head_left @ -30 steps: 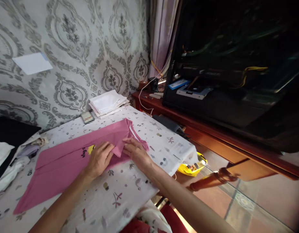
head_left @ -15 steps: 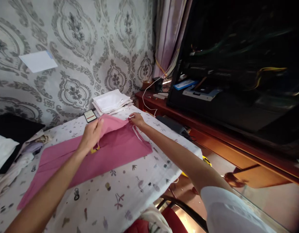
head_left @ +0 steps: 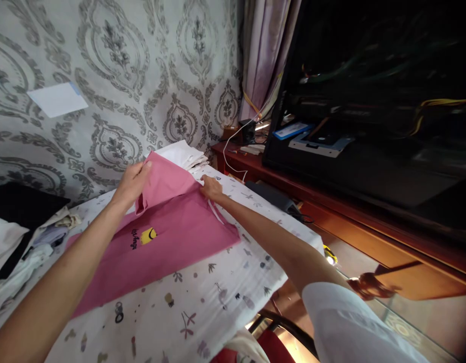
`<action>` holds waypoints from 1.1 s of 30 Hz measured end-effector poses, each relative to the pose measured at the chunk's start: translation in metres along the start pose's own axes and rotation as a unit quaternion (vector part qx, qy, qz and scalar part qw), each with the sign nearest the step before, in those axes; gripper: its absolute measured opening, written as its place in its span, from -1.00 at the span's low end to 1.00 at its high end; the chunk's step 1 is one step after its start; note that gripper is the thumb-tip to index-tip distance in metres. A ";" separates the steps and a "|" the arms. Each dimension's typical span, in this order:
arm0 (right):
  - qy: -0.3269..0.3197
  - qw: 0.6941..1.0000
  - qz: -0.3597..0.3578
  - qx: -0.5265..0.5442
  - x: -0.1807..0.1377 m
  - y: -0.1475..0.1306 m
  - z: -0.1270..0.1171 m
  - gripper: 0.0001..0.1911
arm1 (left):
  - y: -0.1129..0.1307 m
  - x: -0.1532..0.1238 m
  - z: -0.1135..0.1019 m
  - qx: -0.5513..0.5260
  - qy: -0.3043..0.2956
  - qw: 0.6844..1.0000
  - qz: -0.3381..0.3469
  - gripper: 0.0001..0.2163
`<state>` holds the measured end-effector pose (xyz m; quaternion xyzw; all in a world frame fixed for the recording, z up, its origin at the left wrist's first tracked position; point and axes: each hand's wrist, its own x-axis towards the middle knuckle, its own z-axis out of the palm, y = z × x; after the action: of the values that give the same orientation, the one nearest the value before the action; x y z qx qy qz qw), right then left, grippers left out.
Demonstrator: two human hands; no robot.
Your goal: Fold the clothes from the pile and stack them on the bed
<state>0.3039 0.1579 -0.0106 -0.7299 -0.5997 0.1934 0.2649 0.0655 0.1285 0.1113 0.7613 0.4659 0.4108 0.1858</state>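
Note:
A pink T-shirt (head_left: 168,252) lies across the patterned tablecloth, with a yellow patch and dark lettering on its front. My left hand (head_left: 132,184) is closed on a raised flap of the shirt and holds it above the table, folded back over the rest. At the far right side of the flap, my right hand (head_left: 211,188) pinches the shirt's edge low, close to the tabletop. A pale strip in the fabric shows just below that hand. The shirt's left end is partly hidden behind my left forearm.
A stack of white folded cloth or paper (head_left: 182,154) sits behind the shirt by the wall. Black cloth (head_left: 24,206) and white clothes (head_left: 8,239) are piled at left. Right of the table (head_left: 202,307) stand a reddish wooden cabinet (head_left: 331,201) and a large dark screen (head_left: 376,101).
My left hand has moved up and left, drawing the flap with it. The yellow patch and lettering have come into full view. The phone behind is now hidden. My right hand stays nearly in place.

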 end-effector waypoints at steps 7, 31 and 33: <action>0.004 0.998 0.022 -0.056 0.012 -0.005 0.000 -0.69 | 0.021 -0.027 -0.002 0.094 -0.036 0.993 0.054 -0.65; -0.022 0.976 -0.202 -0.085 -0.044 -0.037 0.027 -0.73 | -0.002 -0.002 -0.006 0.033 0.029 0.999 0.028 -0.64; -0.031 0.967 -0.233 -0.101 -0.052 -0.035 0.019 -0.71 | 0.002 -0.006 -0.007 0.046 0.019 0.998 0.032 -0.63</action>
<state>0.2553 0.1147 -0.0057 -0.5864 -0.7778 0.0872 0.2090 0.0598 0.1215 0.1145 0.7754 0.4632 0.4094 0.1288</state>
